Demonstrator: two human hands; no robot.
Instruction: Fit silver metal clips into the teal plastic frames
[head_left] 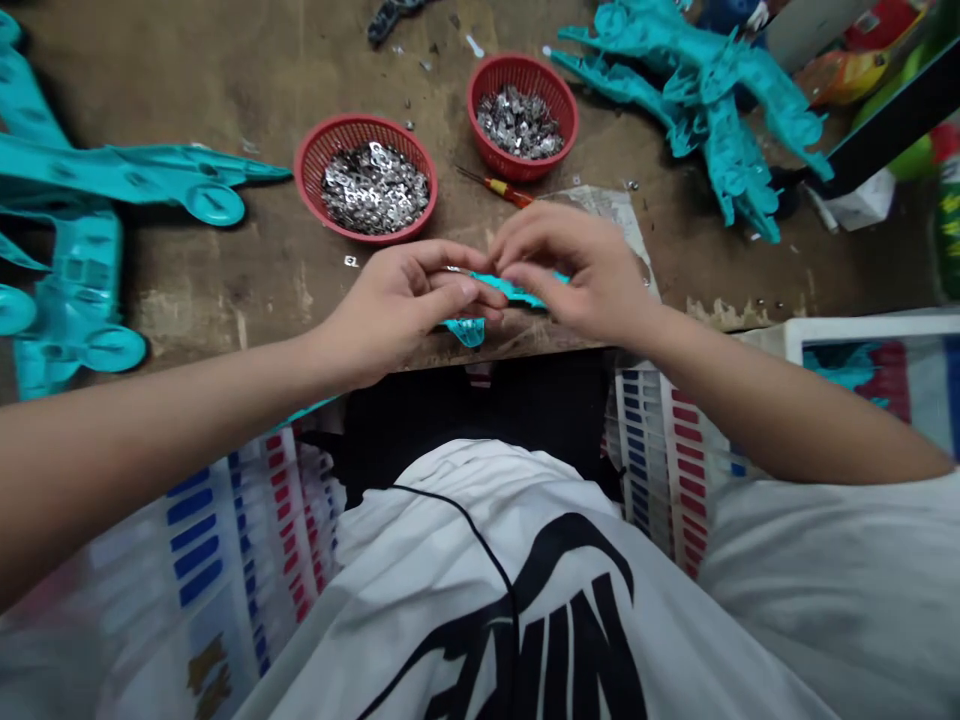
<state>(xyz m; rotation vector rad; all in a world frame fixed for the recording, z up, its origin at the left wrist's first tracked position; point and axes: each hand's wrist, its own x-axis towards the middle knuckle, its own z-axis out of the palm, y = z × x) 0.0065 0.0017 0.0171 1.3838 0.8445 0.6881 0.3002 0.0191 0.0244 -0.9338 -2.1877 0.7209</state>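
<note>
A teal plastic part (517,291) lies at the table's front edge, mostly covered by my hands. Its lower tip (468,331) sticks out under my left hand (412,305). That hand is closed over the part, thumb against the fingers, and whatever it grips is hidden. From the other side, my right hand (581,265) bends over the same part with thumb and fingertips pinched together. I cannot make out what is between them. The fingertips of both hands almost meet above the part.
Red baskets of small metal pieces, one at left (310,180) and one at right (568,110), stand beyond my hands. A screwdriver (510,192) lies between. Teal parts are piled left (82,250) and right (720,100). Plastic crates (652,450) flank my lap.
</note>
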